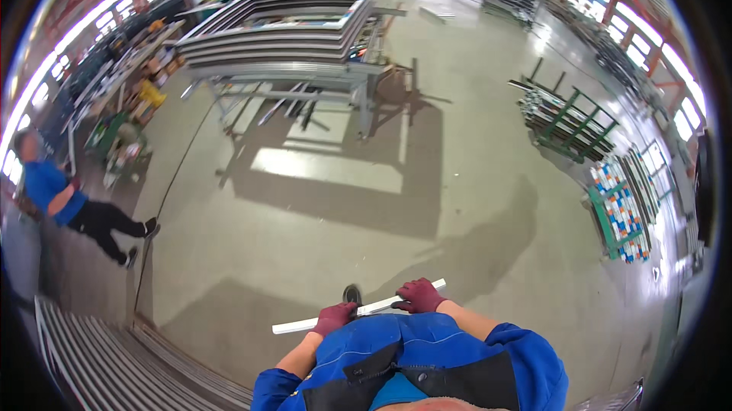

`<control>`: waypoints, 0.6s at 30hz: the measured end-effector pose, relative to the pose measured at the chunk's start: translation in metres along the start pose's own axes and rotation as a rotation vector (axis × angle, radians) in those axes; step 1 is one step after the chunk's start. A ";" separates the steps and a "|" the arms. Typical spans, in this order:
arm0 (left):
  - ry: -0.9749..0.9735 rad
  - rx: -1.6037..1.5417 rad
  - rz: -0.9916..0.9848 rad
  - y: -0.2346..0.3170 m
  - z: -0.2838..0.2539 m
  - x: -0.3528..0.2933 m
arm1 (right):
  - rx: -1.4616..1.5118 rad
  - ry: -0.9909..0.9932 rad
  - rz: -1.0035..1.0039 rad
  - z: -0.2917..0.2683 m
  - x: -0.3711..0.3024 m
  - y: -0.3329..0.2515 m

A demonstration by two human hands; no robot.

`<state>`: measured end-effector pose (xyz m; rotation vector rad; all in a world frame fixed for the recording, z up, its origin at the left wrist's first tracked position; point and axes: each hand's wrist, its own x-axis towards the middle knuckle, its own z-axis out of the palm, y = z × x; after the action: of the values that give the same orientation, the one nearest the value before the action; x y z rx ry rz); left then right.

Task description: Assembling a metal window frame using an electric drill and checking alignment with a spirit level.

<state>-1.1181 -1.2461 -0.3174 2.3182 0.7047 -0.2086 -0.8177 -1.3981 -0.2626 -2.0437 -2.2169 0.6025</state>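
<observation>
- A slim white strip (pixel 374 308) is held in front of the person's waist, above the floor (pixel 480 136), slanting so its right end lies farther from the body.
- The left hand (pixel 335 318), in a maroon glove, is closed around the strip, with one end sticking out on the left.
- The right hand (pixel 419 296), gloved alike, grips it near the other end.
- A dark shoe (pixel 351 293) shows just beyond the strip, between the hands.
- Ahead, stacked rectangular frames (pixel 267 51) rest on a metal-legged tabletop (pixel 305 71).
- Long grey profiles (pixel 107 350) lie at lower left.
- Farther left is another person (pixel 53 190) in blue and black.
- Green racks (pixel 573 125) carry bars on the right.
</observation>
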 end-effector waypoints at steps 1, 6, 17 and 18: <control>-0.020 0.010 0.038 0.000 -0.024 0.033 | -0.024 0.181 0.035 -0.017 0.008 0.022; 0.081 0.126 -0.039 0.030 -0.199 0.213 | 0.041 0.771 0.583 -0.142 0.036 0.130; 0.743 0.116 -0.074 0.052 -0.533 0.626 | 0.779 0.281 0.942 -0.031 0.098 0.444; 0.918 0.149 0.046 0.052 -0.556 0.673 | 0.625 0.329 0.865 0.022 0.097 0.489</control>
<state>-0.5504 -0.6190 -0.0965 2.5169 1.0792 0.9075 -0.3734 -1.2894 -0.4629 -2.3862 -0.7463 0.7859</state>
